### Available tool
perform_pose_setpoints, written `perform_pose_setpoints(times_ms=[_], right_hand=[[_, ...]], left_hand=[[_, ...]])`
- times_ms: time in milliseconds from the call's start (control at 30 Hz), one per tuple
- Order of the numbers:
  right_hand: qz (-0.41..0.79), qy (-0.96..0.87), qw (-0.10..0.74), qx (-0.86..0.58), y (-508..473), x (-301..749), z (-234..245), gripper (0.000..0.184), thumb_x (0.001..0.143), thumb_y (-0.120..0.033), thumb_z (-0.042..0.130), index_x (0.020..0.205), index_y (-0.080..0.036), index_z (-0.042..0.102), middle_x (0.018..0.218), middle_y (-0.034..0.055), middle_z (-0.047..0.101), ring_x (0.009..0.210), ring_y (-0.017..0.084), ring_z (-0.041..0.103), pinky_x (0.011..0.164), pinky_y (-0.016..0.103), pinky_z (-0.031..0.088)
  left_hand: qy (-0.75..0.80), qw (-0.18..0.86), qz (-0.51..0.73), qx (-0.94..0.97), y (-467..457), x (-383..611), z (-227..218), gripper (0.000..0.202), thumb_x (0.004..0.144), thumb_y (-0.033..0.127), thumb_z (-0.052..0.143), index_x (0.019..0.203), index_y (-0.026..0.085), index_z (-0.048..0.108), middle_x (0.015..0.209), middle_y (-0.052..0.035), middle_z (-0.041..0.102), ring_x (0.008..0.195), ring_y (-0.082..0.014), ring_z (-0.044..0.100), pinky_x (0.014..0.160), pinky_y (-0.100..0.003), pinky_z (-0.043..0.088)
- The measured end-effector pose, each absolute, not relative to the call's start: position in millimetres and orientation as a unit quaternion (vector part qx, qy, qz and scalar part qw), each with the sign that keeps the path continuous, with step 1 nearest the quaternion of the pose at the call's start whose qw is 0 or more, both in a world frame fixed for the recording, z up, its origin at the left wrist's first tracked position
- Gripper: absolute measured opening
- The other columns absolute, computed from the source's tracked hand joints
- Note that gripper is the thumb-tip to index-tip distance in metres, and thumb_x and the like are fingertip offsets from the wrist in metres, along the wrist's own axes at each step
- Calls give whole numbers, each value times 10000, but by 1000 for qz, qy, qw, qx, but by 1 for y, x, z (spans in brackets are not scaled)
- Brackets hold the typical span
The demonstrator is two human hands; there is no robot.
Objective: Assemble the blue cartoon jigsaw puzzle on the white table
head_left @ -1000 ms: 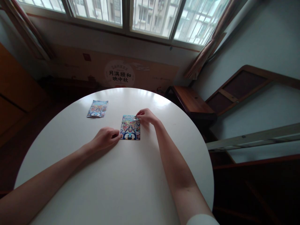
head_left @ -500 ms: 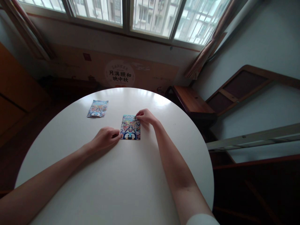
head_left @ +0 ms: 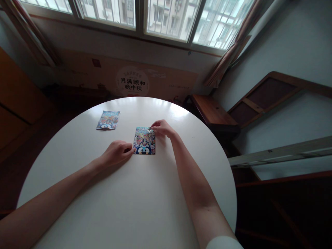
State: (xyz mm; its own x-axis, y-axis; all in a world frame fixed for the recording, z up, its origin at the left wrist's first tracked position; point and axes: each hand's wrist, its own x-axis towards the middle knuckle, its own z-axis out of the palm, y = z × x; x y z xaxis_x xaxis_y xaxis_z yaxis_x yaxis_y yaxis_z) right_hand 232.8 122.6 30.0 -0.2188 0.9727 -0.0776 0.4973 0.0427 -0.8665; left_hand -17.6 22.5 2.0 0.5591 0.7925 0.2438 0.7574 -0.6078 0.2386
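A small, colourful jigsaw puzzle (head_left: 143, 141) lies flat on the white table, with a blue cartoon animal face along its near edge. My left hand (head_left: 118, 152) rests on the table with its fingers curled, the fingertips gripping the puzzle's lower left edge. At the upper right corner, my right hand (head_left: 162, 128) pinches a small jigsaw piece (head_left: 150, 128) between thumb and finger. A pale gap shows in the puzzle just below that piece. Beyond my left hand lies a flat packet (head_left: 108, 120) with a matching picture, touched by neither hand.
The round white table (head_left: 124, 207) carries all of this. Behind it stands a low wall panel (head_left: 166, 74) with printed characters, below barred windows. A wooden bench (head_left: 214, 110) is close to the table's far right edge.
My right hand has lifted slightly with the jigsaw piece, and a pale gap now shows in the puzzle under it. My left hand and the packet stay put.
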Motion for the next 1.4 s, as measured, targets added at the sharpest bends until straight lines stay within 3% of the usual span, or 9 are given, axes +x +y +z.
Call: perform_pose_setpoints(times_ms=[200,333,533,733,900,1100,1400], right_hand=[[492,-570,362,-550,119,233,37,46,715,-81,630,714,-102,670,616,41,668,566,97,589,540,196,448],[490,-558,404,-534,122,230,35,89,727,-70,602,759,-118,669,619,20,658,533,69,556,538,184,448],[550,-519,418,-504,121,229,35,102,738,-85,644,828,-132,638,690,17,641,587,108,646,582,220,513],[503,-545,452,-497,126,232,31,145,683,-143,718,812,-134,652,700,23,676,616,111,632,629,243,515],[449,-610,425,-495,131,233,26,180,702,-146,678,876,-123,720,768,53,717,726,137,653,709,266,523],[407,-673,376,-490,136,229,14,102,688,-125,713,789,-128,728,760,58,727,731,144,679,734,266,531],[349,-729,287,-514,134,229,10,122,706,-165,712,819,-146,754,746,38,718,695,128,636,649,215,467]], left_hand=[[439,51,163,882,23,-19,0,401,913,406,438,584,177,460,530,7,460,526,-112,384,568,-276,210],[440,48,161,882,23,-19,1,407,919,408,430,584,179,449,530,11,452,524,-112,389,568,-277,211],[440,51,161,882,23,-18,2,407,918,412,431,583,180,455,530,10,454,522,-113,388,567,-276,213],[439,60,171,880,22,-18,3,402,908,399,442,575,179,486,525,8,463,523,-114,380,569,-274,216],[436,67,175,880,22,-17,4,397,904,391,448,573,177,502,522,3,477,519,-114,377,564,-274,216],[441,63,167,880,21,-17,6,403,906,398,444,572,180,502,528,0,491,521,-119,389,562,-274,217],[440,70,169,879,23,-18,3,400,906,399,442,575,178,483,528,2,475,525,-116,382,562,-274,210]])
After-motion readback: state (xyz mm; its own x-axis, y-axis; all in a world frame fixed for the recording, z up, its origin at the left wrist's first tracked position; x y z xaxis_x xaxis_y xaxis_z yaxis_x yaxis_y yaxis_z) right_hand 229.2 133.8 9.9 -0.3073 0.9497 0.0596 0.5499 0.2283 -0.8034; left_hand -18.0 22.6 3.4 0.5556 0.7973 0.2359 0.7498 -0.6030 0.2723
